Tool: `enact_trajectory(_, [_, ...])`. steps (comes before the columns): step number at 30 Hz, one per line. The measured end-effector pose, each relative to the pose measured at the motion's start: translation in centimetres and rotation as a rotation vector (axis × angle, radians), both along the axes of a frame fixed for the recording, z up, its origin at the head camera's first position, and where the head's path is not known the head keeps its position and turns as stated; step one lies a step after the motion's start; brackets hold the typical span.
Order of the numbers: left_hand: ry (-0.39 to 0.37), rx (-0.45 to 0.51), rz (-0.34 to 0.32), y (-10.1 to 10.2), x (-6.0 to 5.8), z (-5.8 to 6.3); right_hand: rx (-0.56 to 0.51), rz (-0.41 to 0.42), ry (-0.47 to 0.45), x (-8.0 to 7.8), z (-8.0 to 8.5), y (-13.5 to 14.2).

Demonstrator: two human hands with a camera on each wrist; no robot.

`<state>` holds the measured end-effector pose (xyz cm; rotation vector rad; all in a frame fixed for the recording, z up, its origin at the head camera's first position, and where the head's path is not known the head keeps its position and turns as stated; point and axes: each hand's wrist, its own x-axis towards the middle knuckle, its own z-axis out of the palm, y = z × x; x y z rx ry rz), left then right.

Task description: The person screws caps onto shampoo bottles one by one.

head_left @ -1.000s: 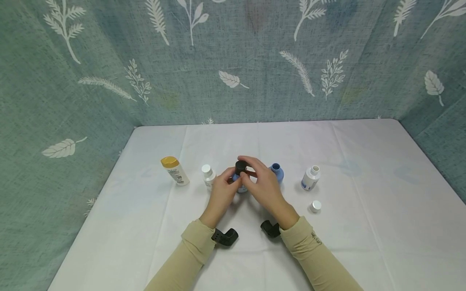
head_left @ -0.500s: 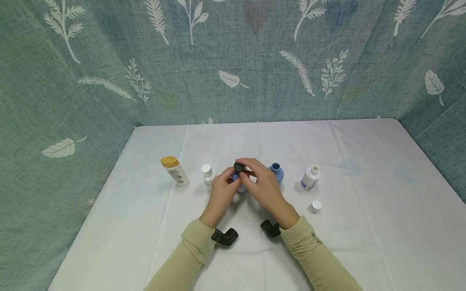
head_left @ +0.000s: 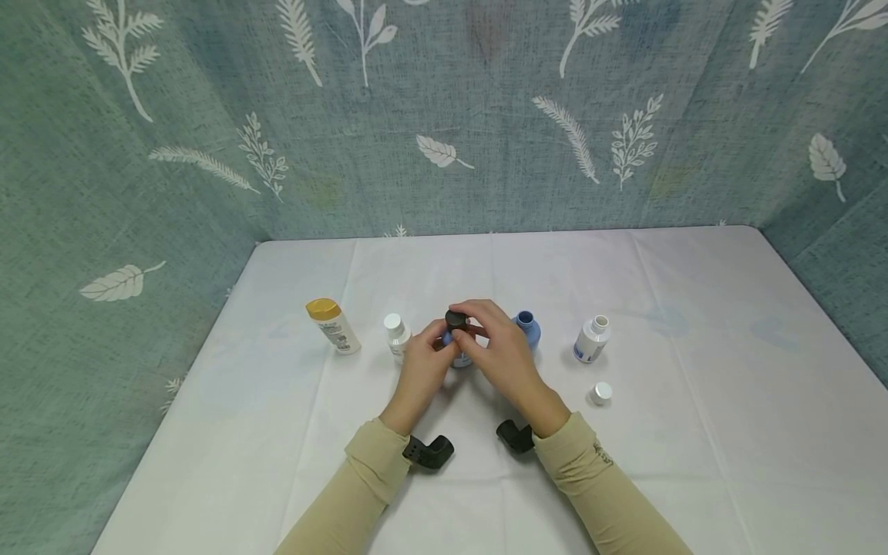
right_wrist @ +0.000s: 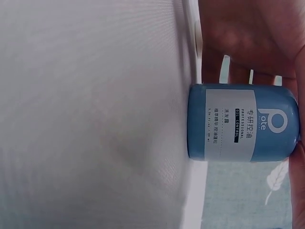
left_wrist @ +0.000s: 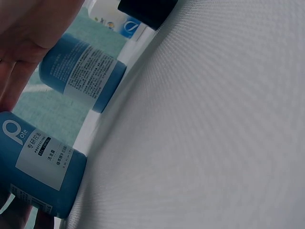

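Observation:
Near the table's middle, a blue shampoo bottle point(right_wrist: 231, 123) stands upright on the white cloth, its pale label showing in both wrist views. My left hand point(head_left: 423, 366) grips this bottle from the left, with fingers on its upper part. On top, a black cap point(head_left: 455, 321) is held between the thumb and fingers of my right hand point(head_left: 506, 354). Fingers hide the join between cap and bottle neck. Just right of it, partly behind the right hand, is a second blue bottle point(head_left: 529, 330) with an uncovered mouth.
A yellow-capped bottle point(head_left: 336, 330) and a white-capped bottle point(head_left: 397, 336) stand on the left. To the right are an uncapped white bottle point(head_left: 591, 341) and a loose white cap point(head_left: 600, 394). A patterned curtain point(head_left: 444, 116) hangs behind the table.
The black cap has shifted slightly left and down, and the right fingers have moved with it. The left hand and the other bottles have stayed put.

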<state>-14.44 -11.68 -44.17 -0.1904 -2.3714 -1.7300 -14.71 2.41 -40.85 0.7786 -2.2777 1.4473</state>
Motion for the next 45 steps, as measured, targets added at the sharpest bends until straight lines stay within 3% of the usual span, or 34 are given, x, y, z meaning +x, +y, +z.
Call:
enact_trajectory(28, [0.035,0.011,-0.017,0.0,0.0,-0.1,0.004,0.008,-0.02,0.1,0.2,0.0])
enact_trajectory(36, [0.003,-0.007,-0.024,0.6,1.6,3.2,0.007,-0.004,-0.011,0.1,0.3,0.0])
enact_trajectory(39, [-0.001,-0.005,-0.032,0.4,1.2,2.6,0.01,-0.008,-0.012,0.0,0.3,0.0])
enact_trajectory(45, [0.004,0.014,-0.044,-0.1,0.0,0.2,0.016,-0.007,-0.016,0.0,0.2,0.0])
